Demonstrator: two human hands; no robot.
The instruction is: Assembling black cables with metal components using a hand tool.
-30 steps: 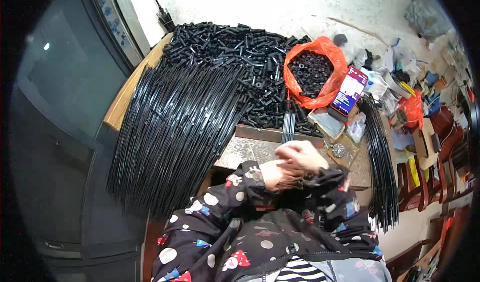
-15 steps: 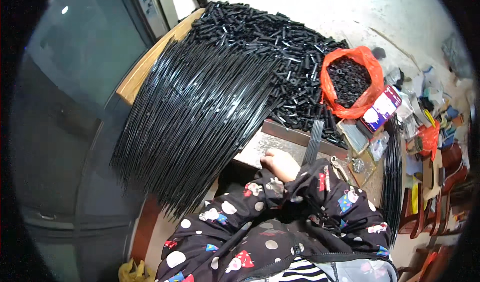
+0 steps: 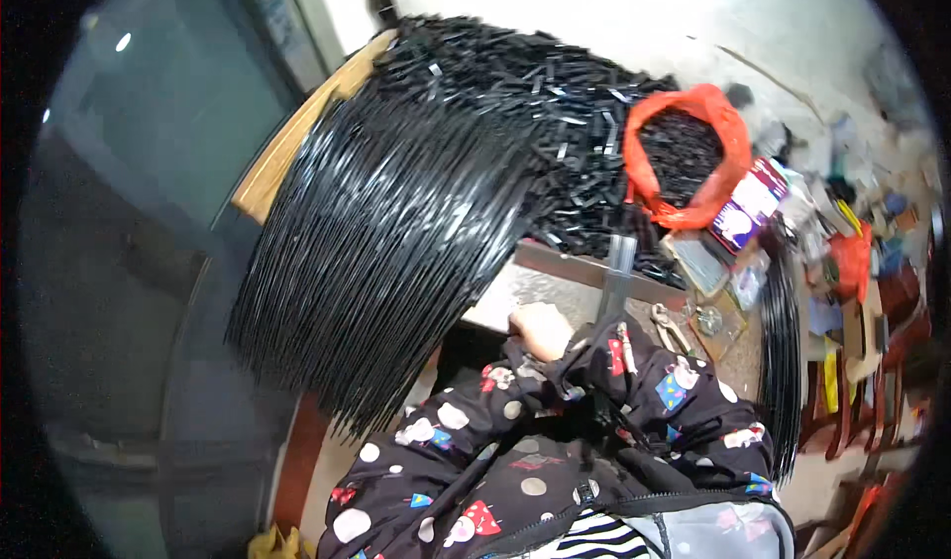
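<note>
My left hand [image 3: 542,331] is curled closed at the end of its dark patterned sleeve, just in front of the bench edge. What its fingers hold, if anything, is hidden. My right sleeve [image 3: 644,366] crosses close beside it and covers the right hand. A flat bundle of thin, dark, shiny rods [image 3: 619,267] sticks up behind that sleeve and crosses a low wooden strip [image 3: 565,263]. Left of the hands, a wide fan of long black rods [image 3: 386,232] overhangs the bench. Short black tube-like pieces [image 3: 570,113] are heaped behind.
An open red plastic bag [image 3: 738,148] of small black parts stands at right, with a lit phone [image 3: 750,205] leaning by it. Pliers [image 3: 670,326] lie nearer me. More long black rods [image 3: 781,361] hang at the right edge. A wooden board [image 3: 297,143] borders the left.
The view has shifted slightly and blurred. My visible hand stays nearly in place beside the right sleeve, still curled. The rods behind the sleeve have hardly moved.
</note>
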